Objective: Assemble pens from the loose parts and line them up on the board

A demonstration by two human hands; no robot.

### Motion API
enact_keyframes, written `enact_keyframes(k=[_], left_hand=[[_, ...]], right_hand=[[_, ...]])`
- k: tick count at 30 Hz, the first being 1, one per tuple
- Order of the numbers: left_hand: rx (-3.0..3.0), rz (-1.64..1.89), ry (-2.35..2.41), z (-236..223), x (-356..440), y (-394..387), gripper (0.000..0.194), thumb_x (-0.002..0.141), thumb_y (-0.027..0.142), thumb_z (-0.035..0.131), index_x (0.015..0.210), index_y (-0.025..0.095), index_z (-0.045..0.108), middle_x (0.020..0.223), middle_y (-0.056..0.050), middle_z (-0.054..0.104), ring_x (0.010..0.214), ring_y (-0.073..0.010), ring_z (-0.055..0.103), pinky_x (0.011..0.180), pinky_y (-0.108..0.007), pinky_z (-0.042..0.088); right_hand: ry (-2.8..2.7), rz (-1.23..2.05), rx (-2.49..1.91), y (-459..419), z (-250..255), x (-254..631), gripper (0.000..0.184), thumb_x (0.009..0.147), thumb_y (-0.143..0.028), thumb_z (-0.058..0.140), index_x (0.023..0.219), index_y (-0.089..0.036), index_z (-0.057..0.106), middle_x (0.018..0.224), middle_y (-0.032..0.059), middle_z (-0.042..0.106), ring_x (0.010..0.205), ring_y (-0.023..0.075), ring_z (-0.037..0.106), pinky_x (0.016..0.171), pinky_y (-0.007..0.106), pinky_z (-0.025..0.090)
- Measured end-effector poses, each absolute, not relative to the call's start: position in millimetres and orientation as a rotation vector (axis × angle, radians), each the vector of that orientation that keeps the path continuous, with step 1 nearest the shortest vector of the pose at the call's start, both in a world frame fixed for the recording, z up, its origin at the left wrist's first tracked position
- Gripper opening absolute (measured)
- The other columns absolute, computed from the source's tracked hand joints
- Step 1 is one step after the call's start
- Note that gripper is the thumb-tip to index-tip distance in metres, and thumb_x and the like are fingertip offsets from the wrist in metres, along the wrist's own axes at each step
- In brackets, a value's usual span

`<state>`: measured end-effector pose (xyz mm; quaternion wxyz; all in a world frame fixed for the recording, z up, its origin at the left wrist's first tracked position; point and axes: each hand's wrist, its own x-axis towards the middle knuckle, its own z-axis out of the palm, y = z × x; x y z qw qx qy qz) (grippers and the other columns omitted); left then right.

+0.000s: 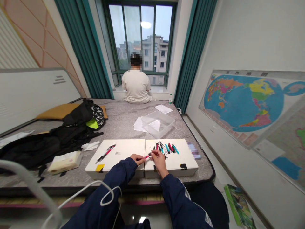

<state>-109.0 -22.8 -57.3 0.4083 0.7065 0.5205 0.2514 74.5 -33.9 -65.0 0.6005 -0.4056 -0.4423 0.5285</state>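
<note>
With their fingers, the left hand (138, 159) and right hand (159, 161) pinch a red pen (147, 156) over the left edge of the right box (175, 161), whose far half holds remaining parts (170, 148), while pens (106, 154) (seemingly finished) occupy the left box (128, 147).

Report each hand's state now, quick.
Left hand: closed, fingertips pinching one end of a red pen part.
Right hand: closed, fingertips at its other, darker end.
</note>
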Motion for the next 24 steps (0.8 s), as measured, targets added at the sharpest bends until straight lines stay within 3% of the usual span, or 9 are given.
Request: enact_keyframes(k=[6, 12, 19, 24], left_hand=[[2.300, 0.519, 1.341, -51, -133, -21, 0.039, 0.081, 0.054, 0.048, 0.096, 0.027, 0.073, 0.056, 0.000, 0.052, 0.054, -0.0121, 0.046, 0.054, -0.024, 0.032], [2.654, 0.763, 1.301, -60, -133, -22, 0.043, 0.091, 0.044, 0.035, 0.093, 0.021, 0.071, 0.068, -0.005, 0.052, 0.064, -0.0155, 0.047, 0.062, -0.028, 0.038], [2.779, 0.976, 1.366, -86, -133, -13, 0.030, 0.091, 0.029, 0.040, 0.103, 0.022, 0.066, 0.079, -0.006, 0.056, 0.067, -0.0150, 0.050, 0.060, -0.026, 0.041], [2.643, 1.128, 1.332, -91, -133, -13, 0.028, 0.090, 0.029, 0.044, 0.103, 0.021, 0.067, 0.079, -0.006, 0.058, 0.069, -0.0146, 0.052, 0.062, -0.027, 0.044]], right_hand=[[-1.247, 1.146, -1.054, -33, -64, 70, 0.029, 0.075, -0.040, 0.063, 0.086, -0.014, 0.065, 0.070, 0.0039, 0.061, 0.057, 0.0136, 0.057, 0.054, 0.026, 0.051], [-1.281, 1.122, -1.067, -35, -61, 68, 0.028, 0.076, -0.042, 0.060, 0.080, -0.014, 0.064, 0.069, 0.0037, 0.060, 0.057, 0.0135, 0.055, 0.052, 0.025, 0.049], [-1.320, 1.087, -1.096, -36, -60, 67, 0.027, 0.077, -0.041, 0.059, 0.078, -0.014, 0.063, 0.065, 0.0027, 0.060, 0.056, 0.0140, 0.055, 0.052, 0.024, 0.047], [-1.383, 1.041, -1.095, -38, -59, 68, 0.023, 0.076, -0.035, 0.060, 0.085, -0.014, 0.063, 0.067, 0.0040, 0.063, 0.060, 0.0165, 0.059, 0.058, 0.027, 0.047]])
